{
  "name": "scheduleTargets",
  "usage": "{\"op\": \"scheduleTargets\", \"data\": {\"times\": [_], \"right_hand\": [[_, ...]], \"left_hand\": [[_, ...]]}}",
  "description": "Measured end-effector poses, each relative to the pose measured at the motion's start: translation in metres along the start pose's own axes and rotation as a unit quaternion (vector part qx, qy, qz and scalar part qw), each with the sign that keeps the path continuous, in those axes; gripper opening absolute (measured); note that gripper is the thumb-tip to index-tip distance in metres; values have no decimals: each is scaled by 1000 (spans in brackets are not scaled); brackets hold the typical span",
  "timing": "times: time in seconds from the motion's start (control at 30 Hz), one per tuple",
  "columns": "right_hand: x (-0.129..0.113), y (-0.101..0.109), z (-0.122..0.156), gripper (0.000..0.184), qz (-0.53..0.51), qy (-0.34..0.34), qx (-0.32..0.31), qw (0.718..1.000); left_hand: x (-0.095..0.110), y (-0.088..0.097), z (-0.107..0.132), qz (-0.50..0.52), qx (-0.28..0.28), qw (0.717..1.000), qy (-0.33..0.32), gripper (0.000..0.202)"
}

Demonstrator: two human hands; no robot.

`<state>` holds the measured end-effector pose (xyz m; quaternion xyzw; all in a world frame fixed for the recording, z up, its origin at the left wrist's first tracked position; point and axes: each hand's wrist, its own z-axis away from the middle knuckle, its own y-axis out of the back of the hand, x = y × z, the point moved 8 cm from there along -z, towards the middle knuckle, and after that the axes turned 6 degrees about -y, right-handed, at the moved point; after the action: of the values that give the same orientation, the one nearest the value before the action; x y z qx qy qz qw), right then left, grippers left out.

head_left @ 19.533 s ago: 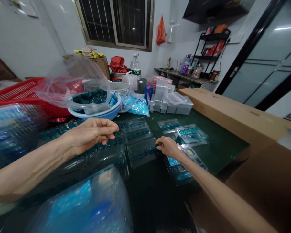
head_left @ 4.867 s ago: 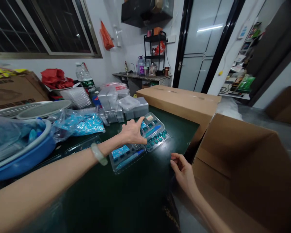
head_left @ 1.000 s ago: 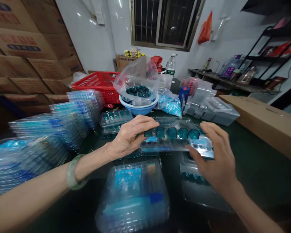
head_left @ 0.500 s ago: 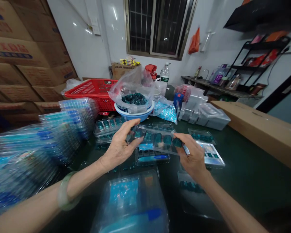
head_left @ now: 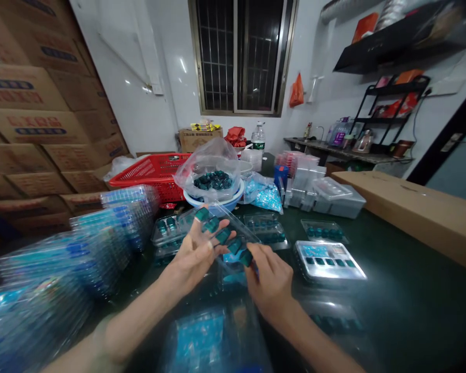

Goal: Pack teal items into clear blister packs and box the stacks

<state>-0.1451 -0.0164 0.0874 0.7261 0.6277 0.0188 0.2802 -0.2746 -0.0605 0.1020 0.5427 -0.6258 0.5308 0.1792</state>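
A clear plastic tray (head_left: 222,236) with a row of teal, cube-like pieces is tilted between my two hands. My left hand (head_left: 190,265) supports it from the left, its fingers behind the clear plastic and partly showing through. At the near right end, my right hand (head_left: 270,273) pinches the tray close to the last teal piece. Below the tray, a case with blue contents is partly hidden. Close to me lies a blurred clear case (head_left: 202,336) with a blue packet. Right of my right hand is a closed clear case (head_left: 330,261) with teal pieces and a blue packet.
Stacked clear cases (head_left: 101,228) stand at the left. Behind are a red basket (head_left: 151,173), a light-blue basin (head_left: 233,199) with a bag of teal pieces (head_left: 213,180), and a bag of blue bits (head_left: 267,197). A long cardboard box (head_left: 404,207) borders the right.
The tray has turned from nearly level to a slant, its right end lower and nearer me. My right hand has moved left and down; the camera view has shifted too.
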Motion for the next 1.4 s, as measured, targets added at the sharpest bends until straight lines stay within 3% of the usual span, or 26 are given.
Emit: {"op": "scheduleTargets", "data": {"times": [0.17, 0.3, 0.47, 0.57, 0.63, 0.67, 0.77, 0.83, 0.87, 0.93, 1.1, 1.27, 1.4], "right_hand": [[-22, -21, -1, 28, -8, -21, -46, 999], [-21, -29, -1, 38, -31, -47, -123, 991], [19, -6, 11, 39, -70, -116, -124, 983], [52, 12, 21, 31, -91, -182, -107, 973], [71, 20, 29, 27, -91, -221, -106, 965], [78, 23, 33, 26, -89, -237, -106, 962], [95, 29, 47, 24, -82, -277, -112, 951], [103, 32, 56, 24, -75, -294, -119, 945], [106, 33, 60, 24, -71, -300, -122, 943], [112, 35, 67, 24, -60, -308, -130, 940], [120, 38, 76, 25, -47, -316, -159, 934], [125, 35, 81, 27, -24, -317, -181, 931], [124, 27, 84, 29, -17, -305, -209, 929]], "left_hand": [[-6, 3, -12, 83, -10, 996, 32, 69], [-3, 9, -22, 78, -19, 994, 70, 66], [-11, 20, -36, -21, -29, 991, 128, 62], [-30, 23, -46, -180, -35, 972, 144, 64], [-46, 18, -51, -338, -62, 929, 135, 74], [-55, 14, -52, -425, -82, 892, 127, 79], [-86, 3, -52, -663, -148, 726, 107, 92], [-105, 0, -49, -760, -181, 616, 99, 98], [-114, 0, -48, -786, -194, 579, 97, 100], [-126, 2, -45, -808, -211, 542, 96, 101], [-140, 10, -35, -808, -259, 517, 115, 105], [-146, 9, -26, -781, -310, 532, 102, 107], [-154, 16, -22, -758, -319, 555, 127, 106]]}}
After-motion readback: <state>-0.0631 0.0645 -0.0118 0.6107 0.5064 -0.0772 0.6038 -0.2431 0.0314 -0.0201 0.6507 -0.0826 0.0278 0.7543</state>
